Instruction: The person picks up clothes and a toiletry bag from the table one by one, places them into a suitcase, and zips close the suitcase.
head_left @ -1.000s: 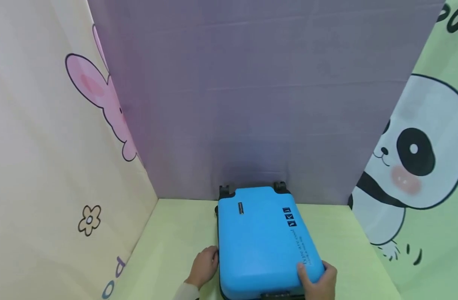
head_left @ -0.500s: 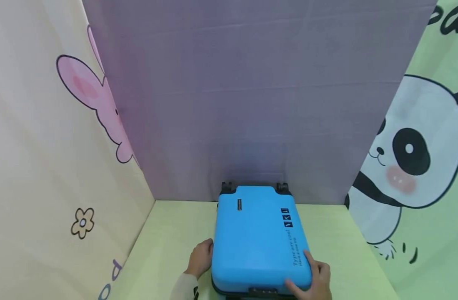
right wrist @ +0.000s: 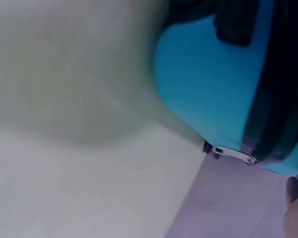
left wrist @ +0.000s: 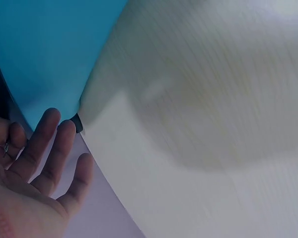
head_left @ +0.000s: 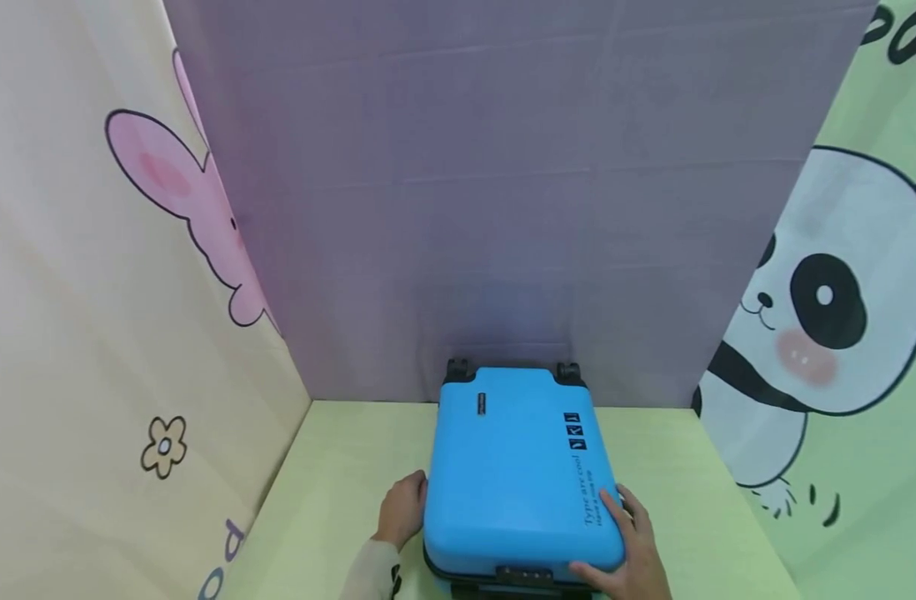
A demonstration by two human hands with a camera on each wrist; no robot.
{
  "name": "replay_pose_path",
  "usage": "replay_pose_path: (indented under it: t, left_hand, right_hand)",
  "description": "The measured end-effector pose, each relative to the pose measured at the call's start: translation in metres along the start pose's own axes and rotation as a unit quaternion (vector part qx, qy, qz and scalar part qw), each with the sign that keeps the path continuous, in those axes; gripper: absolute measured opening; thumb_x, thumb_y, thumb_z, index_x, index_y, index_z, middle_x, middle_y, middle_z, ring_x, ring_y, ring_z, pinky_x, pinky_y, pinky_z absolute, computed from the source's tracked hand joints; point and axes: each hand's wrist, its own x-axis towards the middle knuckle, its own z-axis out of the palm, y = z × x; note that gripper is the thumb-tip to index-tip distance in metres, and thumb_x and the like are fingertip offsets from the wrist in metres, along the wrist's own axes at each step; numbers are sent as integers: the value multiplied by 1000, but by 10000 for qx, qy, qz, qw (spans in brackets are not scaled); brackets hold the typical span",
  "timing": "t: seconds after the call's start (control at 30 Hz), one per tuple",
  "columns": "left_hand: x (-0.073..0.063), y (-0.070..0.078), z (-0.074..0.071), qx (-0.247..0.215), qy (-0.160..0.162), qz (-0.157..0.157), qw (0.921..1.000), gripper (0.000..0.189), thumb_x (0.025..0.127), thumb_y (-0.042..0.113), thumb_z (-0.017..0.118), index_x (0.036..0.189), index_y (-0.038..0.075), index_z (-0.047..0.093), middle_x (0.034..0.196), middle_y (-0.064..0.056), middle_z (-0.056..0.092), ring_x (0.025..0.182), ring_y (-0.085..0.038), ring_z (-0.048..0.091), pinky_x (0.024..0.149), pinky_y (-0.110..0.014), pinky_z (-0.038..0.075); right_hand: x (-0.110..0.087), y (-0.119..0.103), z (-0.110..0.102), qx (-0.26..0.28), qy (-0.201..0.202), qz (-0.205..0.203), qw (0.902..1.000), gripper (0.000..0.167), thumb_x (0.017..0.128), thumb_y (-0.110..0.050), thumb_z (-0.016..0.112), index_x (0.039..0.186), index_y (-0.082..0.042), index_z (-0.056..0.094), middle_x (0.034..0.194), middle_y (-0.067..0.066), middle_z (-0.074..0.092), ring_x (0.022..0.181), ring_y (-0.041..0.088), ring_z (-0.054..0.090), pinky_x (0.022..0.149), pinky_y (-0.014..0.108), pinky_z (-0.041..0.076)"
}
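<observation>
A bright blue hard-shell suitcase (head_left: 513, 467) lies flat, its black wheels (head_left: 568, 372) toward the back wall. Dark pictograms and lettering run down its right side, and a black combination lock (head_left: 524, 575) sits on the near edge. Along the left side is my left hand (head_left: 402, 510); the left wrist view shows its fingers (left wrist: 54, 148) loosely bent beside the blue shell. My right hand (head_left: 628, 546) rests spread over the near right corner, thumb on the near edge and fingers along the right edge. Only its fingertips (right wrist: 293, 189) appear in the right wrist view.
The suitcase lies on a pale green-yellow surface (head_left: 360, 450). A grey-purple wall (head_left: 442, 200) rises right behind the wheels. A cream wall (head_left: 75, 375) with a pink rabbit stands at left, a green wall (head_left: 878, 517) with a panda at right.
The suitcase has turned slightly and sits straighter to the back wall, its near end shifted left. My right hand has gone from gripping the corner to lying spread on it.
</observation>
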Motion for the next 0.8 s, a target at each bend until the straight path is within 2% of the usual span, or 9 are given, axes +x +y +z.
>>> replay_pose_path:
  t: [0.1,0.2,0.3,0.4,0.57,0.8]
  left_hand:
    - [-1,0,0,98,-10,37,9999,30,103,15,52,73,15,50,63,6,40,54,-8,36,49,-24,31]
    - [-2,-1,-1,175,-6,70,9998,29,103,16,52,74,15,50,64,6,41,54,-8,36,49,-24,31]
    - [-2,-2,-1,247,-31,72,9997,28,103,16,53,75,16,52,64,7,42,55,-7,37,50,-23,32]
    - [-4,-2,-2,273,-43,43,9996,28,103,16,54,75,17,54,65,7,43,55,-7,38,51,-23,33]
    - [-8,0,-4,326,-36,135,9994,27,103,16,54,76,17,55,65,7,45,55,-7,39,51,-23,34]
    - [-12,1,-5,397,-167,-160,9989,24,104,20,53,82,20,61,66,9,49,56,-6,44,52,-22,37]
  right_hand:
    - [6,4,-3,-455,74,-643,9969,110,62,-69,87,154,-27,44,163,12,28,135,45,35,95,72,47]
    - [16,4,-8,-916,-10,-1177,9888,109,61,-80,80,152,-32,47,163,4,34,142,41,32,98,74,43]
    - [21,3,-11,-1227,-30,-1499,9811,109,60,-86,75,152,-33,48,162,-1,38,144,38,32,99,73,44]
    - [22,4,-12,-1302,42,-1645,9777,109,59,-86,75,151,-33,49,161,-2,40,143,37,34,95,71,48]
    - [23,4,-13,-1254,-67,-1439,9816,107,61,-84,76,150,-32,50,161,-2,41,141,40,34,87,69,53]
    - [34,-6,-17,-813,-820,-514,9920,93,76,-77,71,152,-31,48,165,1,33,143,45,36,92,67,51]
